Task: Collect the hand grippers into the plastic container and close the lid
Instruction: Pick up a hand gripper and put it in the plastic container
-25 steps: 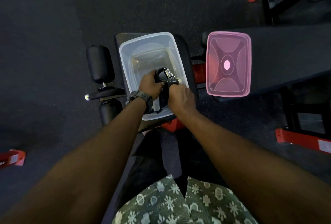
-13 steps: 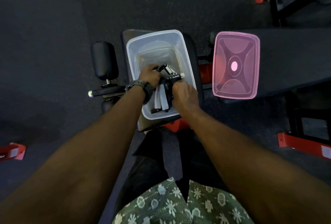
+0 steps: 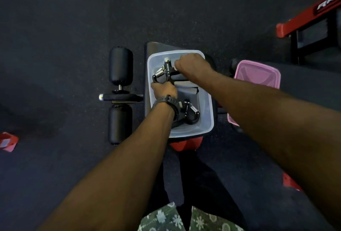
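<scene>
Clear plastic container (image 3: 207, 120) sitting open on bench end. Two black hand grippers with steel springs lying inside: far hand gripper (image 3: 165, 73) near back wall, near hand gripper (image 3: 191, 113) toward front. Pink translucent lid (image 3: 258, 73) resting off, just right of container.

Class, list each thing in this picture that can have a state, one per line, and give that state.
plastic container: open, no lid on, resting on the bench.
pink lid: off, lying to the container's right.
upper hand gripper: inside the container, held by both hands.
lower hand gripper: lying loose in the container.
left hand: closed on the upper gripper.
right hand: closed on the same gripper.
</scene>
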A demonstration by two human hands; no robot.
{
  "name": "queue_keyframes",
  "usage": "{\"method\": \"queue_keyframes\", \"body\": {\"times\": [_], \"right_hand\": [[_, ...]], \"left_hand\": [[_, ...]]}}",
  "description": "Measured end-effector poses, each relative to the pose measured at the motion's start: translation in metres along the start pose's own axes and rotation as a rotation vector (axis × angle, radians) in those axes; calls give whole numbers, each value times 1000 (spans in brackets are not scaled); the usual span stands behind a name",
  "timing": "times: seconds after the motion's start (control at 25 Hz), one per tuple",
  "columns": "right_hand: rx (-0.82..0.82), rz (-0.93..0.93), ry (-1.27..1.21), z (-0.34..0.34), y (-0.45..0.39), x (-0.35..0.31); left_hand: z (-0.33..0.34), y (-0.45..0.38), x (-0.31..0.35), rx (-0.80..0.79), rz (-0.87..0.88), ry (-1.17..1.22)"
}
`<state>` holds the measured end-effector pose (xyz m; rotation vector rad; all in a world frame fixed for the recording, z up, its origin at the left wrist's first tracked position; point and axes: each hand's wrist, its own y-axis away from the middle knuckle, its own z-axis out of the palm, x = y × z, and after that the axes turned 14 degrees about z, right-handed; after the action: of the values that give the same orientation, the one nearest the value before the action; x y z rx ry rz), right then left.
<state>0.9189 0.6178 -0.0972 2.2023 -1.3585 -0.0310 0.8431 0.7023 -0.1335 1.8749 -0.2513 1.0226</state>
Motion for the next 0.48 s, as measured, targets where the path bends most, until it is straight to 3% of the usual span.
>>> {"method": "queue_keyframes", "body": {"times": [0.28, 0.48], "right_hand": [[33, -90, 46, 24, -11, -8], [34, -21, -47, 25, -12, -13]], "left_hand": [[6, -3, -14, 69, -21, 105], [15, -40, -40, 105, -62, -4]]}}
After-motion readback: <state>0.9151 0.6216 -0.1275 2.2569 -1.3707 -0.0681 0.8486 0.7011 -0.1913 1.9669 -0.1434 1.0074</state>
